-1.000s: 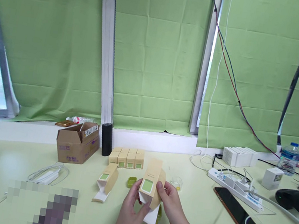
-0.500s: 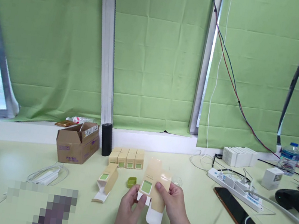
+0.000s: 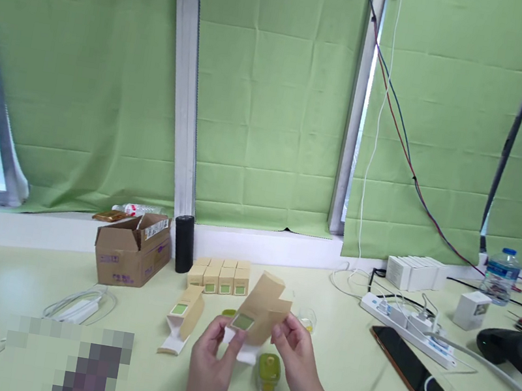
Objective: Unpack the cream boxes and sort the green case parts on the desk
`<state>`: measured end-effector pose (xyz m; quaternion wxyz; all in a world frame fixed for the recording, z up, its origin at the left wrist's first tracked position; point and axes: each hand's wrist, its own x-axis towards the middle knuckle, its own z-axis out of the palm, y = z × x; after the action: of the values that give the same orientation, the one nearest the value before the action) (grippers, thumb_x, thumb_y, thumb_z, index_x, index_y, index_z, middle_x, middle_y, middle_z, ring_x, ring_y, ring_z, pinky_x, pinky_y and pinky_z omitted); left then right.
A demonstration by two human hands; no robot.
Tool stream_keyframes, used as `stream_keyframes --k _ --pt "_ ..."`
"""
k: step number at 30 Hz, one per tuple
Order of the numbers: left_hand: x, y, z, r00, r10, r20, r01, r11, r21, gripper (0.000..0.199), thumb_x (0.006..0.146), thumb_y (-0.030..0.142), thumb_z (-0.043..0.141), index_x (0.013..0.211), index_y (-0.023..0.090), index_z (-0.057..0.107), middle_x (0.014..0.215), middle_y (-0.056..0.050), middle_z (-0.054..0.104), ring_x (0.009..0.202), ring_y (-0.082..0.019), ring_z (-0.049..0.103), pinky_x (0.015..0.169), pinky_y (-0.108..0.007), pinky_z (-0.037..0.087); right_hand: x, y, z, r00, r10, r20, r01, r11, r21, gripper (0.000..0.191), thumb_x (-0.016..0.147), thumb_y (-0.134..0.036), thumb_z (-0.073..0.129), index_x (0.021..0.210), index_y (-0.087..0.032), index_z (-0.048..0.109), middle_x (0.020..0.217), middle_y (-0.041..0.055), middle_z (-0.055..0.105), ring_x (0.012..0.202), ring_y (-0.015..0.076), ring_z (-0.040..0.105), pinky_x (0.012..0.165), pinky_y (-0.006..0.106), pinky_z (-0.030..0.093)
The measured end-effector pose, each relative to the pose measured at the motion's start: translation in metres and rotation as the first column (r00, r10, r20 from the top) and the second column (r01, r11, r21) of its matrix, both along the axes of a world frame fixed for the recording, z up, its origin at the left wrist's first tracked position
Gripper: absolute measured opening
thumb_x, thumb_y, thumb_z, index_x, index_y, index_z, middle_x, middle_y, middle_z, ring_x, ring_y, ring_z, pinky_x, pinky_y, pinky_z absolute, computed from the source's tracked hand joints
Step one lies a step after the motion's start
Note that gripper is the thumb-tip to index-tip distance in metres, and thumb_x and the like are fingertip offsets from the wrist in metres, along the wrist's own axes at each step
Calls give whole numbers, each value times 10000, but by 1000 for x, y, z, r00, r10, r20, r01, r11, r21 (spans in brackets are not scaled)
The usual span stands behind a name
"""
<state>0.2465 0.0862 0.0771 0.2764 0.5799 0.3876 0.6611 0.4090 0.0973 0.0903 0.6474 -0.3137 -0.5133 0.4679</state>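
Note:
A tan cardboard box (image 3: 259, 309), partly flattened with its flaps out, is held in the air between both hands. My left hand (image 3: 213, 363) pinches its lower left edge near the green label. On the other side my right hand (image 3: 298, 353) has its thumb and fingers closed at the box's right edge. Just below stands a small clear container with a green lid (image 3: 269, 370). Behind the box a green piece (image 3: 229, 313) is mostly hidden. An opened tan box (image 3: 184, 319) lies to the left of my hands.
Several closed tan boxes (image 3: 219, 277) stand in rows at the back, beside a black cylinder (image 3: 184, 244) and a brown carton (image 3: 133, 254). A power strip (image 3: 408, 328) with cables, a phone (image 3: 405, 362) and a black handheld device (image 3: 513, 354) lie to the right.
The tan box has tilted and shifted slightly left in my hands. The green-lidded container, hidden behind it before, now shows below, and the green piece behind is now mostly covered.

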Motion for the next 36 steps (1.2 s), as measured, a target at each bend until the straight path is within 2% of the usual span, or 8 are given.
stream_keyframes --k 2,5,10,20,26,30,32,36 --pt "-11 1 8 969 209 -129 -167 946 277 67 945 275 690 932 213 713 916 -63 743 925 -235 681 833 -329 553 2 3 -5 1000 -4 20 4 1000 25 513 789 -612 805 1116 -220 749 1066 137 797 1003 319 721 909 447 580" --pt "-28 1 20 799 518 -306 -167 680 714 258 903 16 608 1018 222 714 997 -73 770 965 -234 639 860 -380 525 5 8 -12 995 -56 77 55 998 16 424 784 -448 833 1137 -230 746 1067 117 793 960 306 708 879 419 567" --pt "-32 -7 33 535 790 -300 -105 414 904 349 829 -103 588 960 195 713 939 -103 789 910 -248 603 821 -432 456 6 15 -16 1000 17 25 -17 1000 12 252 768 -280 738 1002 -203 793 934 93 805 830 289 709 748 371 556" --pt "-19 -13 26 554 757 -346 -101 474 875 333 839 -90 580 935 201 709 830 -73 773 842 -233 571 808 -420 411 -1 21 -25 998 38 -53 -41 997 -60 237 714 -401 798 793 -178 789 719 51 772 657 242 666 569 305 497" --pt "-23 -3 15 686 597 -415 -113 651 751 215 884 23 591 944 210 678 855 -64 747 845 -223 623 804 -378 468 5 18 -20 986 -46 159 46 999 4 272 767 -463 801 827 -200 768 810 72 793 780 272 698 708 327 511" --pt "-40 18 8 757 510 -409 -440 860 257 262 971 407 563 801 221 633 771 -41 715 777 -215 651 765 -326 494 9 17 -18 966 -104 236 105 994 8 355 858 -553 709 892 -203 755 801 81 796 833 279 712 772 343 470" --pt "-55 32 9 746 463 -478 -552 832 -57 409 973 548 458 815 216 636 788 -53 740 736 -222 662 687 -301 498 11 16 -17 962 -98 256 102 995 -1 394 873 -587 683 934 -203 747 817 86 799 856 285 715 782 352 458" --pt "-87 50 17 694 378 -613 -610 761 -222 430 913 535 456 701 224 663 701 -70 770 672 -278 699 619 -325 458 10 15 -16 957 -90 276 97 995 -13 405 880 -597 665 933 -203 742 824 91 798 865 293 708 782 364 446"
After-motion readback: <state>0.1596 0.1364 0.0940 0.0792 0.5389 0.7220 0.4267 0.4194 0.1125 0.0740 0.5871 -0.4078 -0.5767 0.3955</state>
